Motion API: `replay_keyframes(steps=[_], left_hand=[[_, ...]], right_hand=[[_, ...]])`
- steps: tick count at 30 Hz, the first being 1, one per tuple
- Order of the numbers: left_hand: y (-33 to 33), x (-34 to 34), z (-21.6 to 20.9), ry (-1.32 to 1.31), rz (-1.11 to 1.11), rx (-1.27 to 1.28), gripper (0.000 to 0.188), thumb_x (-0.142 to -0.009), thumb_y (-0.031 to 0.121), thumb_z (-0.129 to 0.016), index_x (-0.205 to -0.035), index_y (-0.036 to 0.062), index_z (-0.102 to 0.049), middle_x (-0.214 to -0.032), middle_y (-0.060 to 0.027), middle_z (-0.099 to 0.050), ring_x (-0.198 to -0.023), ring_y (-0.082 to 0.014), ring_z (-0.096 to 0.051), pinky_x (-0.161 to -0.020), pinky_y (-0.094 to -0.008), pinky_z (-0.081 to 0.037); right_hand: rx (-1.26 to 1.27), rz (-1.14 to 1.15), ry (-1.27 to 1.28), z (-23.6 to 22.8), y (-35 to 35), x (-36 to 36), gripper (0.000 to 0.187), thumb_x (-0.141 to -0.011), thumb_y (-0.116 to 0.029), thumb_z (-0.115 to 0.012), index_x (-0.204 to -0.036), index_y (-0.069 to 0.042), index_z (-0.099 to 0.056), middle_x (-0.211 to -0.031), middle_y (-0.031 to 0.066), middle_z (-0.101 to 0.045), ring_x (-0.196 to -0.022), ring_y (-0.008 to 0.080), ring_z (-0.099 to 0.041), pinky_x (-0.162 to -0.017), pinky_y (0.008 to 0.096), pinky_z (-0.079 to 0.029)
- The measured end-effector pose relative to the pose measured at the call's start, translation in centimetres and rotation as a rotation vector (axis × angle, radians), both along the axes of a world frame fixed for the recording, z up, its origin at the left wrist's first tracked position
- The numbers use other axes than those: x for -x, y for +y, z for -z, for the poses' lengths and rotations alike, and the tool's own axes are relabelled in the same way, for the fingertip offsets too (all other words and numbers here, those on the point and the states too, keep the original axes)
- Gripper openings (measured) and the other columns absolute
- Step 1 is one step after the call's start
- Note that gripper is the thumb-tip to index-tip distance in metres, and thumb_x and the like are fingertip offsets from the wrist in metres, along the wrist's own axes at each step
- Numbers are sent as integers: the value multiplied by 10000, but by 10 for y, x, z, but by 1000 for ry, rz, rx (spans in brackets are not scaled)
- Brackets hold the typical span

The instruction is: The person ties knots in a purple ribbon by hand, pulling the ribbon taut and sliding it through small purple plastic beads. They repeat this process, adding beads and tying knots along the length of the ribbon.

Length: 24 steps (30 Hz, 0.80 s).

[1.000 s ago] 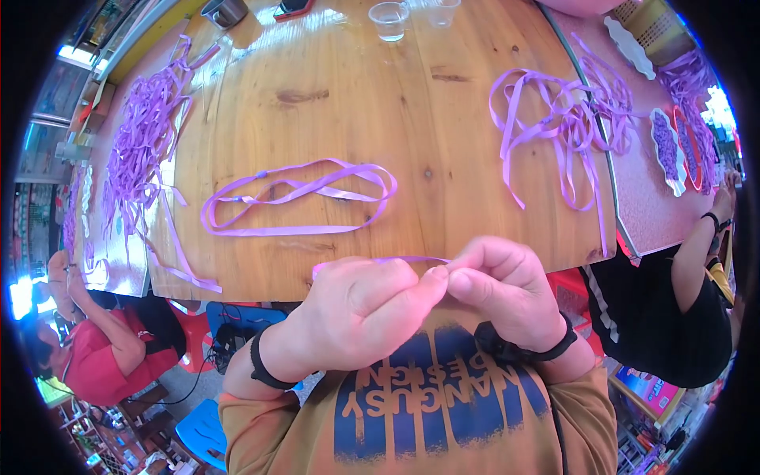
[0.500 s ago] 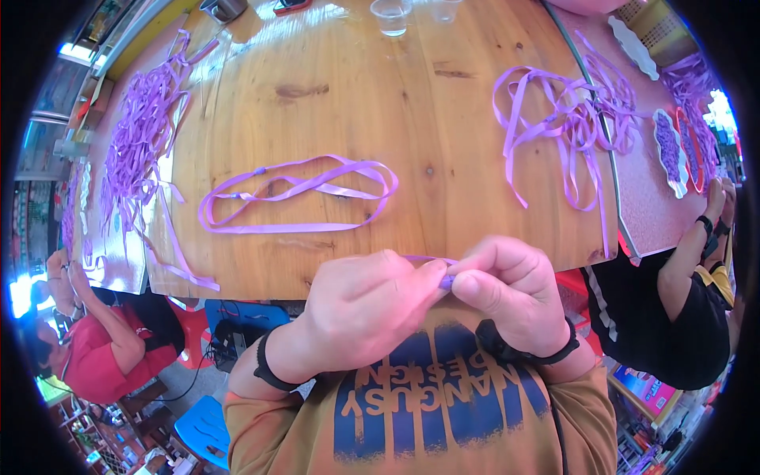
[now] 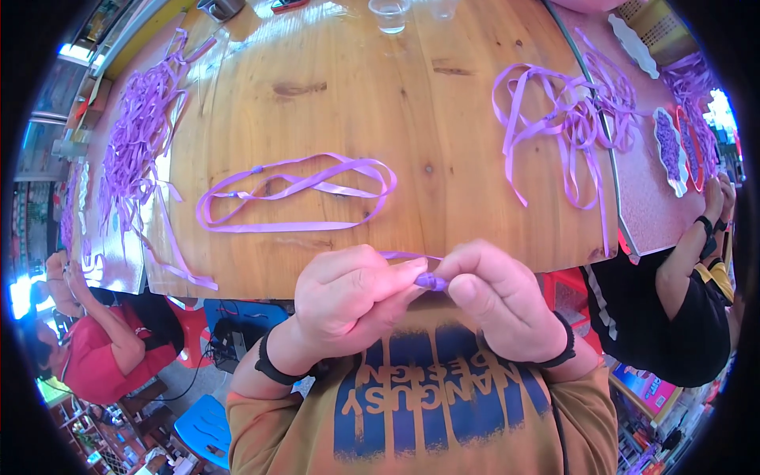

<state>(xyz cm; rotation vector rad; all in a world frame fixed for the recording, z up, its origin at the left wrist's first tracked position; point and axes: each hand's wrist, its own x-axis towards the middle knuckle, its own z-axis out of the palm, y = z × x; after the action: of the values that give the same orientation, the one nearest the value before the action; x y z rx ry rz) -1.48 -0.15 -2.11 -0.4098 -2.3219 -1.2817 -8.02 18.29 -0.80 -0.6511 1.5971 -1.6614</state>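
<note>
At the table's near edge I pinch a small purple plastic piece (image 3: 431,281) between the fingertips of my left hand (image 3: 348,297). It looks like a lanyard fitting, though its exact kind is too small to tell. My right hand (image 3: 499,297) is closed at the piece's other end, thumb and forefinger against it. Behind my fingers passes a thin purple ribbon (image 3: 404,255), mostly covered by the hands. Just beyond lies a looped purple lanyard (image 3: 293,227), flat on the wooden table (image 3: 443,198), with small purple fittings on it.
A heap of purple ribbons (image 3: 142,134) covers the table's left side; looser ribbons (image 3: 582,134) lie at right. Beyond them stands a white-rimmed tray of purple pieces (image 3: 669,150). A clear plastic cup (image 3: 389,16) is at the back. People sit on both sides.
Both hands have shifted slightly left. The fingertips have drawn a little apart, so more of the small purple piece shows between them.
</note>
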Motion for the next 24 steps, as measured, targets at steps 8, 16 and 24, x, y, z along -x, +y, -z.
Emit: replay_keyframes(steps=[8, 16, 24], left_hand=[[-2, -4, -7, -75, 15, 6, 204, -683, 3, -702, -878, 14, -640, -619, -50, -544, -517, -173, -514, -465, -266, -394], [-1, -8, -8, -147, 84, -101, 181, -715, 12, -685, -891, 14, -640, -648, -62, -589, -508, -172, -526, -462, -263, -394], [2, -10, -6, -161, 120, -154, 178, -729, 40, -682, -903, 17, -653, -592, -54, -558, -469, -166, -492, -429, -270, -355]], right_hand=[[92, 37, 180, 4, 1, -1, 121, -908, -114, -487, -963, -7, -509, -779, 16, -487, -681, 88, -428, -602, 231, -358], [79, -15, 501, 2, -1, 4, 70, -840, -64, -577, -883, -12, -557, -732, 86, -523, -627, 208, -494, -571, 281, -407], [50, 7, 324, 4, 2, -3, 87, -851, -98, -587, -879, -17, -592, -687, 79, -555, -582, 203, -538, -539, 277, -428]])
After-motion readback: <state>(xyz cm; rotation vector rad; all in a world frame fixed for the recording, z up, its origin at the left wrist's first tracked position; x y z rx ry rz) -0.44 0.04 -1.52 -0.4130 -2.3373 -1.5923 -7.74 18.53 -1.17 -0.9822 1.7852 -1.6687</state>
